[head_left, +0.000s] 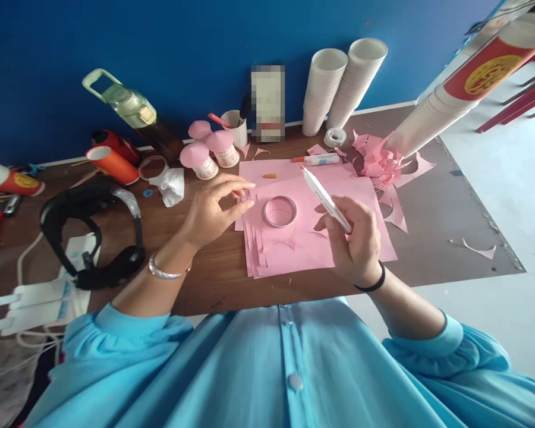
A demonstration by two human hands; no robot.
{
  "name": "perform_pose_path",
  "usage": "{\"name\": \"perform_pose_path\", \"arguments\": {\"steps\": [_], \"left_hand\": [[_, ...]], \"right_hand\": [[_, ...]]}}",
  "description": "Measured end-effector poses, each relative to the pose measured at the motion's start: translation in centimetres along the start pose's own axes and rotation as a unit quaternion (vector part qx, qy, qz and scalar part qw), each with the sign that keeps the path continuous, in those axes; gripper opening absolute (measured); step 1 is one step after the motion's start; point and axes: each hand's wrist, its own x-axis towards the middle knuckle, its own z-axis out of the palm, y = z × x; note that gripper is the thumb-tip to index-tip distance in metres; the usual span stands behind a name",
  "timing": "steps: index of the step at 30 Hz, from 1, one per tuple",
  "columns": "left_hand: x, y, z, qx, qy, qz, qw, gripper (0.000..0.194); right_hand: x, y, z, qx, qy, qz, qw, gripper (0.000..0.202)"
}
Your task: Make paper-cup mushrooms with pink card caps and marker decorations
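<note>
A white marker [323,196] with a reddish tip is held in my right hand [354,238], tip pointing up and left above the pink paper. My left hand [216,208] hovers left of the ring, fingers apart and nothing between them. On the stacked pink sheets [312,249] lies a round ring [280,212], with a drawn curve visible around it. Behind it on the paper is a small orange-brown cap [270,176]. A second white marker [321,159] rests near the back edge of the sheets.
Small cups with pink cone tops [220,148], a bottle [136,113] and a black headset [91,238] stand or lie to the left. Stacked white cups [323,89], a tape roll [335,137] and pink scraps [383,157] are behind and right.
</note>
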Motion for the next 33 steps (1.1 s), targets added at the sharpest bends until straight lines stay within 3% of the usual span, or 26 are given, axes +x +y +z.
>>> {"name": "perform_pose_path", "arguments": {"steps": [4,6,9,12,14,15,16,19,22,25,28,30,33], "left_hand": [[-3.0,2.2,2.7,-0.162,-0.031,-0.122,0.979,0.044],[-4.2,3.2,4.4,-0.244,-0.045,-0.16,0.955,0.043],[-5.4,3.2,5.7,-0.327,0.015,-0.186,0.926,0.037],[-6.3,1.4,4.7,-0.319,0.109,-0.216,0.916,0.04],[-7.1,0.0,3.1,-0.268,0.158,-0.229,0.922,0.039],[-7.5,-0.7,2.2,-0.242,0.176,-0.231,0.926,0.038],[-7.9,-1.2,1.4,-0.221,0.191,-0.232,0.928,0.038],[-9.1,-2.1,-0.6,-0.167,0.22,-0.236,0.932,0.035],[-9.8,-2.3,-1.8,-0.111,0.228,-0.229,0.94,0.031],[-10.0,-2.2,-2.6,-0.056,0.246,-0.21,0.945,0.028],[-9.7,-2.2,-2.9,-0.017,0.261,-0.188,0.947,0.028],[-9.5,-2.1,-2.9,0.002,0.251,-0.174,0.952,0.027],[-9.4,-2.2,-2.8,0.023,0.213,-0.157,0.964,0.024]], "right_hand": [[-0.2,-1.4,3.4,0.039,-0.019,0.048,0.998,0.032],[-0.4,-2.2,5.0,-0.006,-0.067,0.0,0.998,0.03],[-0.4,-2.4,6.0,-0.046,-0.152,-0.063,0.985,0.043],[0.3,-1.0,5.6,-0.151,-0.149,-0.083,0.974,0.046],[0.9,0.6,5.2,-0.275,-0.173,-0.133,0.936,0.024],[1.0,1.4,5.0,-0.286,-0.185,-0.157,0.927,0.009],[1.1,2.0,5.0,-0.293,-0.192,-0.172,0.921,0.007],[1.2,2.7,5.0,-0.302,-0.203,-0.204,0.909,0.027],[2.0,1.6,5.8,-0.31,-0.207,-0.214,0.903,0.028],[4.3,-0.1,9.0,-0.296,-0.236,-0.228,0.897,0.024],[7.2,-1.1,14.6,-0.265,-0.291,-0.242,0.887,0.017],[8.6,-1.4,18.2,-0.206,-0.396,-0.187,0.875,0.021],[9.0,-1.2,20.7,-0.2,-0.421,-0.154,0.871,0.024]]}}
